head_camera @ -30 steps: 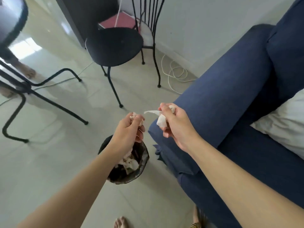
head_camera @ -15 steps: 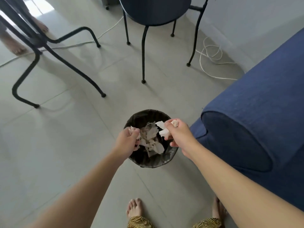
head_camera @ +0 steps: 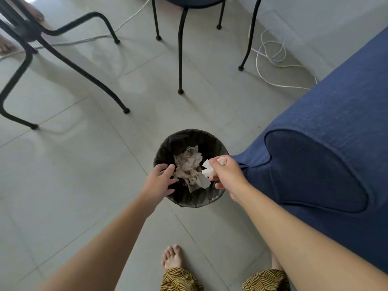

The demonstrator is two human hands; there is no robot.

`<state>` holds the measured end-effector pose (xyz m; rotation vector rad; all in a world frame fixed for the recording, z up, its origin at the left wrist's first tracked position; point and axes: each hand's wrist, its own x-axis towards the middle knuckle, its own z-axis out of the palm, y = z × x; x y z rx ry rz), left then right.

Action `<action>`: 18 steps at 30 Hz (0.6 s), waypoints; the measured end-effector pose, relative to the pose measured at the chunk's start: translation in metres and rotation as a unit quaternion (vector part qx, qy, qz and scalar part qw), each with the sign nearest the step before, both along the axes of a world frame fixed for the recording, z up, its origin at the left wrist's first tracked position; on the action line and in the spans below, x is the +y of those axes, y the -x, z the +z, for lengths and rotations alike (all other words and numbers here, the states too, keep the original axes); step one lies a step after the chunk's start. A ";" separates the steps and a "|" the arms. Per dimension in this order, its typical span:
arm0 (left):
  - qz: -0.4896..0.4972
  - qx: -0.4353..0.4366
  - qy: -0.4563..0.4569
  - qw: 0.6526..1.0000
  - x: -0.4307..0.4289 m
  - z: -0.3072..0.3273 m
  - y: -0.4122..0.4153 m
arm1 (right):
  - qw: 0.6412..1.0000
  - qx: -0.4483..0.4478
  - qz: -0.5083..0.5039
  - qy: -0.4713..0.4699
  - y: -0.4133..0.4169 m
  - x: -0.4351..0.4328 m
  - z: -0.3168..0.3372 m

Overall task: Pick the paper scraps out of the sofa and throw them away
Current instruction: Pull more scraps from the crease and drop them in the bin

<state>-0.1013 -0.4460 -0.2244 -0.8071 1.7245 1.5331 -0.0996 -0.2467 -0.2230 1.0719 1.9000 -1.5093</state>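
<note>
A small round bin [head_camera: 190,135] lined with a black bag stands on the tiled floor beside the blue sofa's armrest [head_camera: 319,148]. Crumpled paper scraps [head_camera: 189,164] lie inside it. My left hand [head_camera: 160,180] hovers over the bin's left rim, fingers spread, holding nothing. My right hand [head_camera: 226,175] is over the bin's right rim, closed on white paper scraps [head_camera: 207,171] that stick out between the fingers.
A black chair's legs [head_camera: 180,49] stand beyond the bin, and a black table frame [head_camera: 63,59] at the upper left. A white cable [head_camera: 270,55] coils by the wall. My bare feet [head_camera: 173,257] are below the bin. Another person's feet show at the far left.
My left hand has opened over the bin and its scrap is gone from it. The view has tilted further down onto the bin. My right hand still grips its scraps.
</note>
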 end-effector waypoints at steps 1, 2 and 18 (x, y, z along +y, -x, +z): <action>-0.001 0.004 -0.004 1.000 -0.001 0.002 -0.001 | 1.000 -0.005 -0.002 -0.002 0.000 -0.002 -0.001; -0.003 0.008 -0.009 1.000 -0.002 0.005 -0.002 | 1.000 -0.010 -0.010 -0.001 0.001 -0.003 -0.002; 0.022 0.051 -0.054 0.997 0.023 0.039 -0.002 | 0.961 -0.040 -0.162 0.221 -0.016 0.014 0.018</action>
